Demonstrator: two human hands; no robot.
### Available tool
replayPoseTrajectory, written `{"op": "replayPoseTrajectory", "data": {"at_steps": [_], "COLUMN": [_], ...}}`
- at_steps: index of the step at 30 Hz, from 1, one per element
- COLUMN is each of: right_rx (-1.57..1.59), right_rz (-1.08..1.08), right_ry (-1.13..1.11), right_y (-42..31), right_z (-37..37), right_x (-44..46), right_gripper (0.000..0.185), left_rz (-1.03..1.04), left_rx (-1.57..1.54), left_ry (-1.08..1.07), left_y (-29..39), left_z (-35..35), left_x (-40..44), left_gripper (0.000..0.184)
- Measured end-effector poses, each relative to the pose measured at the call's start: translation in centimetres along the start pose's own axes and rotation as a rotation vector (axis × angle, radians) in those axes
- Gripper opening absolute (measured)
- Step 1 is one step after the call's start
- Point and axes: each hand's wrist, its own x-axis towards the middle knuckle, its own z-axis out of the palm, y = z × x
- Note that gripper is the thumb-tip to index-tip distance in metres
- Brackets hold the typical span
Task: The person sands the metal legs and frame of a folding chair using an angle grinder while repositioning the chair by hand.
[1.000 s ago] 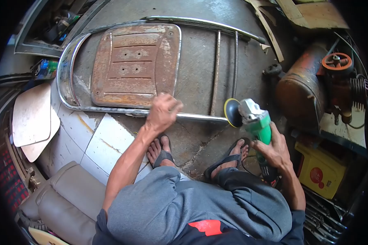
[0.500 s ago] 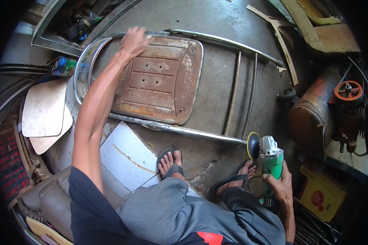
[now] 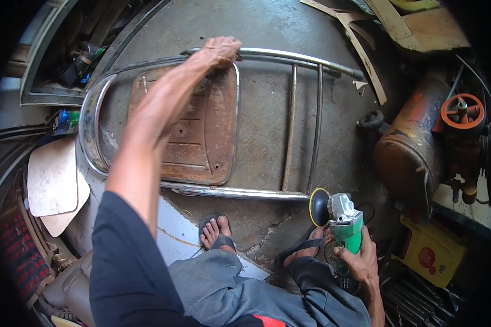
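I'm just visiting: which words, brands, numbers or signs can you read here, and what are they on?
No text can be read.
Yellow boxy container with a round red emblem: small mark beside it, too small.
Green-and-silver angle grinder: no legible label.
Blue-and-green shiny packet: any print is too blurred.

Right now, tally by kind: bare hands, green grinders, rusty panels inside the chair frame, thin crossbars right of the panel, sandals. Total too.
Hands: 2 (left hand, right hand)
Green grinder: 1
Rusty panel: 1
Crossbars: 2
Sandals: 2
Total: 8
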Motion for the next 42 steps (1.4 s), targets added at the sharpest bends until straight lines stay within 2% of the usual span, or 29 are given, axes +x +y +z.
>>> {"op": "replayPoseTrajectory", "data": {"at_steps": [1,3,5,7,9,10,11,13,14,15,17,18,19,21,22,24,25,26,30,33,34,37,42], "right_rx": [0.018,0.046,0.079,0.081,0.054,0.028,0.020,-0.043,-0.085,-0.093,-0.163,-0.255,-0.258,-0.506,-0.566,-0.599,-0.625,-0.630,-0.650,-0.654,-0.636,-0.574,-0.462], "right_rz": [0.007,-0.030,-0.102,-0.169,-0.204,-0.237,-0.253,-0.243,-0.219,-0.230,-0.289,-0.307,-0.309,-0.308,-0.358,-0.363,-0.365,-0.360,-0.404,-0.426,-0.406,-0.371,-0.199], "right_ry": [-0.010,0.024,0.050,0.042,0.040,0.038,0.042,0.008,0.004,0.016,-0.001,0.000,0.004,-0.006,0.018,0.060,0.110,0.114,0.156,0.164,0.146,0.142,0.311], "right_y": [0.1,0.5,1.0,1.1,0.7,0.3,-0.1,-1.3,-1.7,-1.9,-2.2,-2.7,-3.4,-4.3,-4.5,-5.1,-5.5,-5.8,-6.8,-7.6,-8.2,-7.8,-5.8], "right_z": [-0.2,-0.4,-0.3,-0.3,-0.2,-0.3,-0.3,-0.2,-0.2,-0.3,0.0,0.2,0.4,1.4,2.4,5.0,6.2,7.3,11.9,15.2,16.0,16.8,12.5], "right_x": [-0.1,-0.2,-0.5,-0.4,-0.6,-0.7,-0.8,-1.1,-1.2,-1.1,-0.6,-0.2,0.6,2.2,3.3,5.1,6.1,7.0,9.6,9.9,9.6,9.6,11.8], "right_gripper": [0.071,0.067,0.063,0.063,0.063,0.062,0.062,0.062,0.063,0.063,0.063,0.066,0.066,0.069,0.070,0.068,0.066,0.066,0.065,0.070,0.072,0.074,0.068], "left_rz": [0.008,0.158,-0.028,0.044,-0.042,-0.023,-0.032,-0.094,-0.189,-0.193,-0.029,-0.030,-0.085,-0.127,-0.181,-0.052,-0.055,-0.128,-0.156,-0.273,-0.257,-0.265,-0.279], "left_rx": [-0.004,0.089,-0.113,0.124,-0.234,-0.159,-0.154,-0.203,-0.148,-0.150,-0.064,-0.066,0.072,0.206,0.118,0.228,0.222,0.155,0.122,-0.024,0.083,0.211,0.214], "left_ry": [0.042,0.069,0.112,0.385,0.446,0.525,0.540,0.354,0.234,0.251,0.234,0.239,0.223,0.210,0.164,0.514,0.518,0.391,0.555,0.351,0.471,0.590,0.635], "left_y": [-0.3,-2.6,-2.0,-3.7,-1.3,0.0,1.2,3.8,5.5,6.2,7.3,8.2,9.6,11.5,12.0,10.6,10.7,11.2,12.8,13.1,13.1,13.8,13.4], "left_z": [-1.3,-5.7,-11.8,-16.4,-21.6,-23.2,-24.8,-28.1,-29.7,-30.0,-30.1,-29.9,-29.8,-30.0,-30.3,-27.0,-27.3,-28.0,-27.0,-28.2,-27.4,-26.6,-26.5], "left_x": [-0.5,-1.7,-5.5,-7.9,-12.3,-14.0,-15.7,-18.9,-20.2,-21.0,-22.7,-23.9,-25.3,-26.1,-26.2,-26.6,-26.8,-27.1,-28.0,-27.1,-27.1,-26.7,-26.0], "left_gripper": [0.034,0.027,0.050,0.025,0.027,0.034,0.034,0.036,0.037,0.037,0.042,0.042,0.044,0.048,0.051,0.054,0.054,0.052,0.041,0.037,0.038,0.042,0.047]}}
